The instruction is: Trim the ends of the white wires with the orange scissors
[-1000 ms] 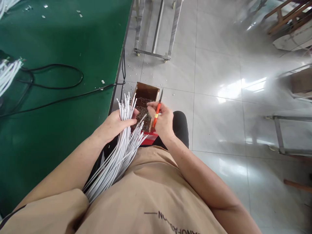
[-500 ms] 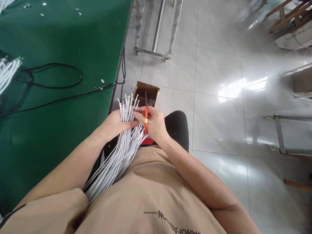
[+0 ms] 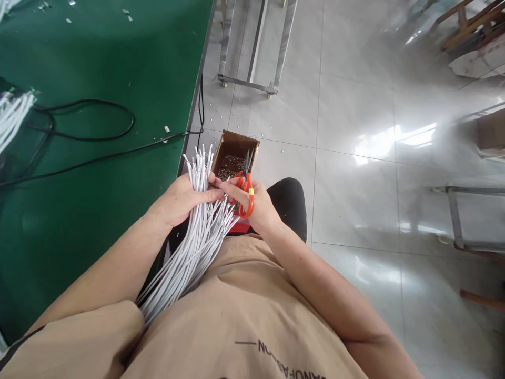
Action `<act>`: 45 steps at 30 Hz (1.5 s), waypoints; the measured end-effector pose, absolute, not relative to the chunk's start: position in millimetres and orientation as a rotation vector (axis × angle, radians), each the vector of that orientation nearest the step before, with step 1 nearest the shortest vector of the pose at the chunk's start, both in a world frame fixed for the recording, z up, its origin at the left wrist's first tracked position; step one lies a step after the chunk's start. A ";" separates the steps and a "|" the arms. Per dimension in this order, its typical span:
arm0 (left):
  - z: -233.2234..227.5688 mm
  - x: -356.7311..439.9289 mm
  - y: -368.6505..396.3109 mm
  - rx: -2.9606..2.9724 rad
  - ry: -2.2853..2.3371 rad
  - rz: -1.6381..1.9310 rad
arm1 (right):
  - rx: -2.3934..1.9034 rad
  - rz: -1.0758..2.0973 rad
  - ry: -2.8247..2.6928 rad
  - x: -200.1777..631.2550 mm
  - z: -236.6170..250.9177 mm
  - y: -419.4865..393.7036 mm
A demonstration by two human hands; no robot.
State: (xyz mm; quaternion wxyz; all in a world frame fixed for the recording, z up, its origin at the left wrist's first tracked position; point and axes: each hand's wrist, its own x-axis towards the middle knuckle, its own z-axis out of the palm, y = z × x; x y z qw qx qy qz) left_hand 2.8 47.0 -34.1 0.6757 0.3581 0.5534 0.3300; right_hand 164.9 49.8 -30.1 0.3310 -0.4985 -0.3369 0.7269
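Observation:
A thick bundle of white cables (image 3: pixel 185 258) runs from my lap up into my left hand (image 3: pixel 183 200), whose fingers and thumb close around it near the top. The cut ends fan out above that grip. My right hand (image 3: pixel 256 205) holds a pair of red-handled scissors (image 3: pixel 246 202), with a yellow band on one handle and the blades pointing away from me, slightly parted. Its thumb and fingertips meet beside my left thumb, at the cables' right edge. Whether they pinch a single cable is hard to make out. Some cables bend down to the right beneath my hands.
An open cardboard box (image 3: pixel 255 152) holding small scraps stands beyond my hands. On the left is a green table (image 3: pixel 98 210) with a black cord (image 3: pixel 150 142), white scraps and another cable bundle (image 3: pixel 13 116). A metal frame on casters (image 3: pixel 248 83) stands on the tiled floor ahead.
The scissors have turned in my right hand, so both handles and blades now show. My right hand has shifted slightly right, and the cable ends in my left hand have moved a little left.

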 end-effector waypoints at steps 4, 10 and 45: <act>-32.2 4.1 46.5 0.812 1.249 0.729 | -1.350 1.936 -1.009 170.9 -29.3 50.0; -30.8 4.7 45.8 0.765 1.323 0.764 | -1.742 1.374 -1.662 185.1 -39.9 48.4; -27.5 9.7 43.1 1.288 1.647 0.632 | -1.897 0.730 -2.598 185.2 -25.3 44.0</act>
